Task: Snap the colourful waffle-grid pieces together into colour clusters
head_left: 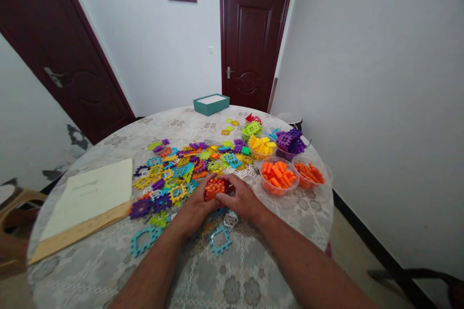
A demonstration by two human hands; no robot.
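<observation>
Between my two hands is a small stack of orange-red interlocking plastic building pieces. My left hand is closed on its left side, and my right hand grips it from the right with thumb and fingers. Parts of the stack are hidden by my fingers. Beyond and left of my hands spreads a heap of flat notched pieces in many colours, among them a yellow square frame. Close below my hands lie a light blue frame piece and a white lattice piece.
To the right stand clear bowls of sorted pieces: orange pieces, darker orange pieces, yellow pieces, purple pieces. A green box sits at the far edge. Paper on a board lies at left on the round table.
</observation>
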